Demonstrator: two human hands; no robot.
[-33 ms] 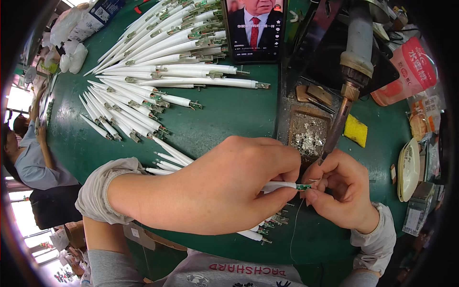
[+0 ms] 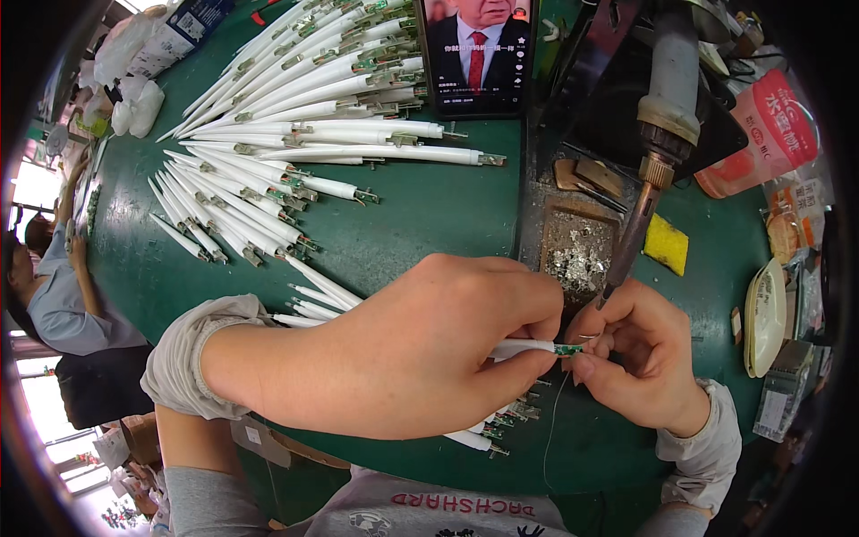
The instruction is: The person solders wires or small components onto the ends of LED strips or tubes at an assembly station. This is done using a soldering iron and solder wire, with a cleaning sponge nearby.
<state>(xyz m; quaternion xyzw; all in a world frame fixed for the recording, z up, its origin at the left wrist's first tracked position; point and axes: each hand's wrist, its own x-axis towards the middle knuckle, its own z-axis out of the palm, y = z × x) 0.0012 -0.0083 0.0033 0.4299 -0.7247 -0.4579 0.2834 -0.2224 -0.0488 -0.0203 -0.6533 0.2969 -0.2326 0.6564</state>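
Fingers (image 2: pixel 528 345) of left hand (image 2: pixel 403 358) pinch thin white plastic tube (image 2: pixel 517 347), its small green circuit-board tip (image 2: pixel 567 350) just under fixed brown soldering-iron tip (image 2: pixel 626 251). Right hand (image 2: pixel 640 353) fingers close on fine solder wire (image 2: pixel 557 403) beside it. Best bet: brace both wrists on smooth green tabletop (image 2: pixel 429 224), touch briefly. Matte tubes (image 2: pixel 295 134) fan out behind.

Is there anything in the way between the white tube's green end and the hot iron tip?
Nothing visible. The left hand holds the white tube, its green end just below the iron tip, beside the right hand.
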